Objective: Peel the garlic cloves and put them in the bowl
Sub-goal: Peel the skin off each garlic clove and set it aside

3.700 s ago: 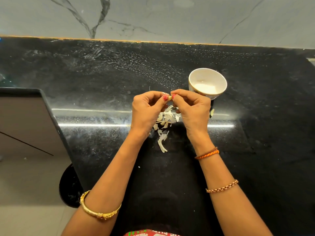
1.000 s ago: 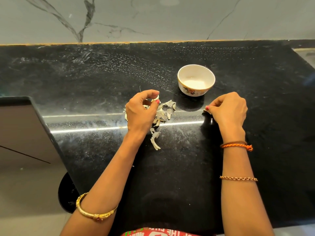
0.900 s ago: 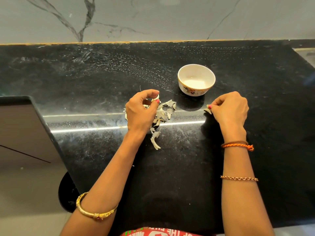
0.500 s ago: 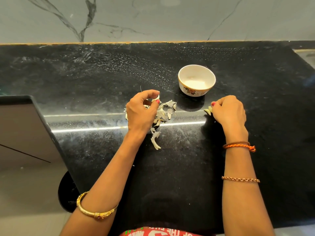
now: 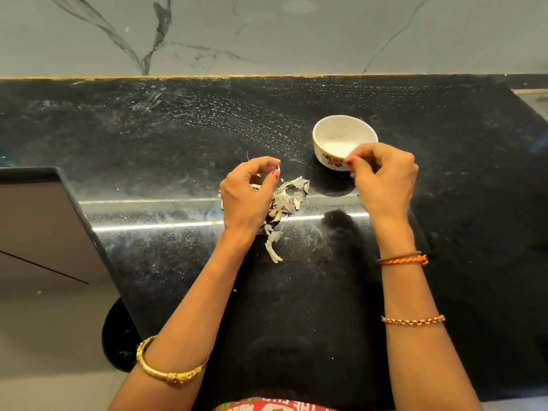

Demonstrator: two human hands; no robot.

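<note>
Nearest the person, both forearms reached forward over the black surface (image 5: 296,307), a gold bangle (image 5: 170,373) on the left arm and a chain bracelet (image 5: 413,320) and an orange thread band (image 5: 401,259) on the right.

Farther out, the left hand (image 5: 244,195) hovered over the peels (image 5: 286,200), a loose heap of dry, papery skins lying on the surface. Its fingers (image 5: 262,164) were curled, with thumb and forefinger pinched on a small pale scrap at their tips; whether that was skin or a clove could not be told.

To the right and a little farther, the right hand (image 5: 385,180) was raised at the near rim of the bowl (image 5: 326,157), fingertips brought together as if pinching something small. What it held was hidden by the fingers; it was probably a clove on its way in. No clove showed inside the bowl, whose floor looked pale and bare.

A clove would be light, firm and somewhat slick once bared, so a fingertip pinch across its broad sides should hold it best; squeezing near the tapered ends would likely let it squirt out. The skin was thin and brittle and would tear in flakes, best caught with a nail at the root end.

Beyond the bowl stood the marble wall (image 5: 267,34).
</note>
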